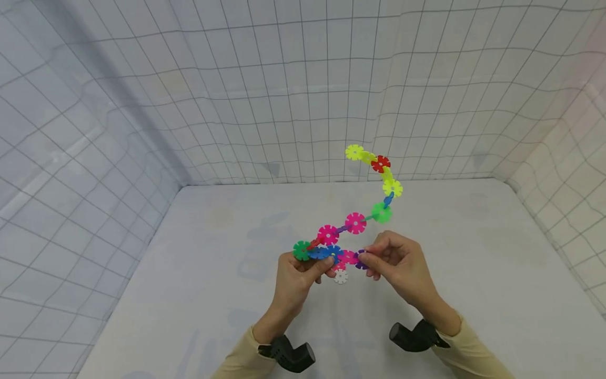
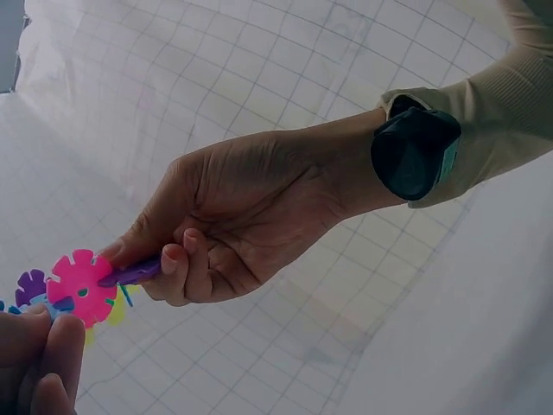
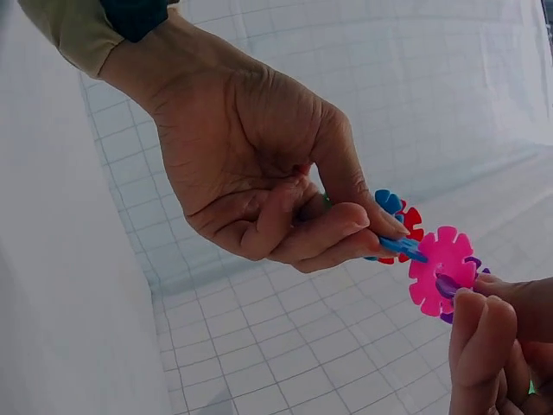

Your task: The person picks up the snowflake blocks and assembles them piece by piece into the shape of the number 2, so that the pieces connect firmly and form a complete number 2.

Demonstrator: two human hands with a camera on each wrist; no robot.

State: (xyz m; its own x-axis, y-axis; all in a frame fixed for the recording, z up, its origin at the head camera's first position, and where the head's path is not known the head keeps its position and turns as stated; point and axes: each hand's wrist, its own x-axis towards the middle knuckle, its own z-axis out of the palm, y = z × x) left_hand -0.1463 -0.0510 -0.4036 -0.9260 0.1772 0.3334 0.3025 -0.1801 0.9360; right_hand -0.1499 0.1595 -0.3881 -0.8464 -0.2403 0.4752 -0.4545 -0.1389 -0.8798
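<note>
A chain of slotted, flower-like plastic discs hangs between the two hands above the table. My left hand [image 1: 295, 281] pinches a blue disc [image 1: 333, 252] between thumb and fingers. In the right wrist view that blue disc [image 3: 403, 248] slots into a pink disc [image 3: 442, 270]. Across from it, my right hand [image 1: 400, 266] pinches a purple disc [image 1: 362, 259], which meets the same pink disc [image 2: 82, 289] in the left wrist view. A white disc [image 1: 341, 277] hangs below. Beyond the hands the chain curves up through pink, a light green disc [image 1: 381, 212] and a red disc [image 1: 381, 163] to yellow ones.
Beneath the hands lies a white table [image 1: 218, 295]. White walls with a dark grid [image 1: 303, 89] close it in at the back and sides. Each wrist carries a black camera, one on the left sleeve [image 1: 239, 355].
</note>
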